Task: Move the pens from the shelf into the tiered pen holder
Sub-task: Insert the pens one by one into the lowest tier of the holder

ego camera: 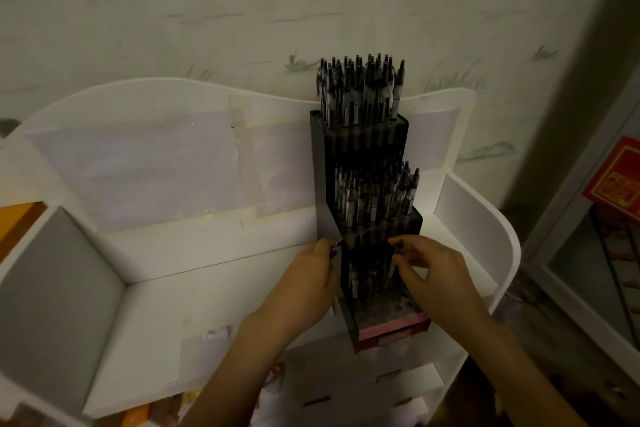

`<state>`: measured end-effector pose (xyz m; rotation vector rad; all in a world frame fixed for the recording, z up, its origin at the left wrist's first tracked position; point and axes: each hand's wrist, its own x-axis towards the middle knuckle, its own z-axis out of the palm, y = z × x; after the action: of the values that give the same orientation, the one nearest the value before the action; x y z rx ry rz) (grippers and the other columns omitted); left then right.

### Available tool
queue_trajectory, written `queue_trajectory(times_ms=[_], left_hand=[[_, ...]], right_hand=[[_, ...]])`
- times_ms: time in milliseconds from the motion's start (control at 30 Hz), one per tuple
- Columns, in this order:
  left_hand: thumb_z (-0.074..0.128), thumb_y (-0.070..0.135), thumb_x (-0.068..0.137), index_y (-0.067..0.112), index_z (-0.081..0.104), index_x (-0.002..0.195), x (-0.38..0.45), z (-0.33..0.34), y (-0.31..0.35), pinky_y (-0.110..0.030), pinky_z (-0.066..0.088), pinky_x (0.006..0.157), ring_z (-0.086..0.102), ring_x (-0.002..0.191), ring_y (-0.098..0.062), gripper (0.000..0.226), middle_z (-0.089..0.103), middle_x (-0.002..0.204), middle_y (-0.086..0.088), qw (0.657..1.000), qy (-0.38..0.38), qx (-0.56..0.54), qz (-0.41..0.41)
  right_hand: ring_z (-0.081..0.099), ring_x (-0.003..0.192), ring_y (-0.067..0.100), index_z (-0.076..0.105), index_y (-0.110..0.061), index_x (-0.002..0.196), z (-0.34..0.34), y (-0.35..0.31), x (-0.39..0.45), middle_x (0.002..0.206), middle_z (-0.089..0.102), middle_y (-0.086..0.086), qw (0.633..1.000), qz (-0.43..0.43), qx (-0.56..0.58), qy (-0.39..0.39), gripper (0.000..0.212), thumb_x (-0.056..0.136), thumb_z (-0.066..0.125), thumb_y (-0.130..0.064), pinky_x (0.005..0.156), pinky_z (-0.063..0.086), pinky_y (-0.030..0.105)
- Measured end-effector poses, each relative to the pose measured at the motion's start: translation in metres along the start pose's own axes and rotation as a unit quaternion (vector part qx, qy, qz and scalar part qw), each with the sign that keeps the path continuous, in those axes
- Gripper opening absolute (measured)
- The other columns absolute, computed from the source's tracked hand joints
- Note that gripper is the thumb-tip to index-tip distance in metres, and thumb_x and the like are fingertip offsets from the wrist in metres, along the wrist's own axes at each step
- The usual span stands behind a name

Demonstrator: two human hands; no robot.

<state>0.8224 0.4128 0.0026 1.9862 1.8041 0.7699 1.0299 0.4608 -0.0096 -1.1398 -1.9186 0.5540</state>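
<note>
You are pinching a pen (335,246) in your left hand (308,282) just left of the tiered pen holder (377,232) standing on the shelf (207,291); your right hand (433,274) is pinching another pen (399,243) over its near tier.

One head-worn view is given, aimed forward and down, held close over the white shelf (214,291) with the wall (207,10) seen beyond.
</note>
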Motion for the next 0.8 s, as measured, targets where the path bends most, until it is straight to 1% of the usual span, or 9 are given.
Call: queue_trajectory(times_ms=[167, 300, 433, 500, 567, 600, 633, 733, 800], left_hand=[[0.040, 0.008, 0.099, 0.012, 0.049, 0.130, 0.000, -0.001, -0.003, -0.010, 0.032, 0.073, 0.048, 0.089, -0.009, 0.032, 0.055, 0.112, -0.006, 1.000, 0.001, 0.005, 0.004], [0.040, 0.009, 0.099, 0.014, 0.048, 0.132, 0.000, -0.001, -0.004, -0.011, 0.031, 0.071, 0.047, 0.088, -0.008, 0.034, 0.055, 0.113, -0.005, 1.000, 0.006, 0.005, 0.008], [0.041, 0.009, 0.099, 0.017, 0.046, 0.135, 0.000, -0.001, -0.003, -0.011, 0.033, 0.075, 0.049, 0.091, -0.009, 0.038, 0.055, 0.114, -0.004, 1.000, 0.011, 0.003, 0.013], [0.042, 0.010, 0.099, 0.018, 0.047, 0.135, 0.000, 0.000, -0.003, -0.011, 0.035, 0.079, 0.052, 0.098, -0.012, 0.037, 0.055, 0.119, -0.004, 1.000, 0.015, 0.006, 0.015], [0.044, 0.011, 0.099, 0.019, 0.048, 0.134, 0.000, 0.000, -0.002, -0.010, 0.034, 0.080, 0.053, 0.104, -0.013, 0.036, 0.055, 0.122, -0.003, 1.000, 0.022, 0.010, 0.019], [0.045, 0.011, 0.099, 0.020, 0.049, 0.133, 0.000, 0.000, -0.002, -0.009, 0.033, 0.080, 0.053, 0.104, -0.013, 0.036, 0.055, 0.121, -0.002, 0.999, 0.026, 0.010, 0.022], [0.047, 0.012, 0.099, 0.020, 0.051, 0.131, 0.000, -0.001, -0.002, -0.009, 0.033, 0.079, 0.053, 0.104, -0.013, 0.034, 0.056, 0.120, -0.002, 0.999, 0.029, 0.008, 0.026], [0.052, 0.018, 0.097, 0.022, 0.055, 0.123, 0.001, -0.003, -0.001, -0.012, 0.035, 0.073, 0.053, 0.095, -0.012, 0.026, 0.059, 0.110, 0.000, 0.999, 0.037, 0.007, 0.036], [0.055, 0.022, 0.096, 0.024, 0.056, 0.120, 0.002, -0.003, 0.000, -0.012, 0.034, 0.065, 0.055, 0.089, -0.014, 0.024, 0.060, 0.102, 0.000, 0.999, 0.031, 0.007, 0.035]], right_hand=[[0.065, 0.086, 0.001, 0.067, -0.017, 0.115, 0.013, 0.011, 0.001, 0.096, 0.067, -0.010, 1.000, -0.001, -0.003, -0.003, 0.027, 0.089, 0.065, -0.008, 0.080, 0.045, 0.002], [0.065, 0.084, 0.006, 0.070, -0.013, 0.112, 0.025, 0.020, 0.000, 0.095, 0.068, -0.007, 1.000, -0.002, -0.024, -0.018, 0.026, 0.087, 0.068, -0.005, 0.078, 0.042, -0.003], [0.060, 0.077, 0.000, 0.067, -0.013, 0.114, 0.037, 0.028, -0.010, 0.092, 0.068, -0.007, 0.999, 0.023, -0.027, -0.030, 0.029, 0.086, 0.069, -0.005, 0.072, 0.039, -0.006], [0.060, 0.076, -0.002, 0.064, -0.014, 0.112, 0.040, 0.031, -0.011, 0.090, 0.067, -0.008, 0.999, 0.037, -0.019, -0.022, 0.027, 0.086, 0.069, -0.007, 0.071, 0.043, -0.004], [0.064, 0.077, 0.003, 0.061, -0.015, 0.110, 0.040, 0.031, -0.011, 0.089, 0.068, -0.004, 0.999, 0.046, -0.016, -0.016, 0.027, 0.086, 0.070, -0.008, 0.073, 0.050, 0.005], [0.065, 0.079, 0.006, 0.060, -0.015, 0.111, 0.039, 0.030, -0.011, 0.089, 0.068, -0.004, 0.998, 0.052, -0.016, -0.016, 0.027, 0.086, 0.070, -0.009, 0.074, 0.052, 0.009], [0.065, 0.081, 0.007, 0.060, -0.015, 0.111, 0.037, 0.029, -0.010, 0.090, 0.068, -0.004, 0.998, 0.056, -0.016, -0.015, 0.027, 0.086, 0.070, -0.010, 0.075, 0.051, 0.010], [0.064, 0.081, 0.002, 0.065, -0.016, 0.107, 0.031, 0.019, -0.010, 0.091, 0.068, -0.007, 0.999, 0.045, -0.012, 0.011, 0.025, 0.083, 0.074, -0.015, 0.073, 0.046, 0.002], [0.064, 0.077, 0.000, 0.069, -0.018, 0.103, 0.027, 0.007, -0.010, 0.087, 0.068, -0.009, 0.999, 0.029, 0.009, 0.041, 0.023, 0.081, 0.076, -0.018, 0.071, 0.047, 0.003]])
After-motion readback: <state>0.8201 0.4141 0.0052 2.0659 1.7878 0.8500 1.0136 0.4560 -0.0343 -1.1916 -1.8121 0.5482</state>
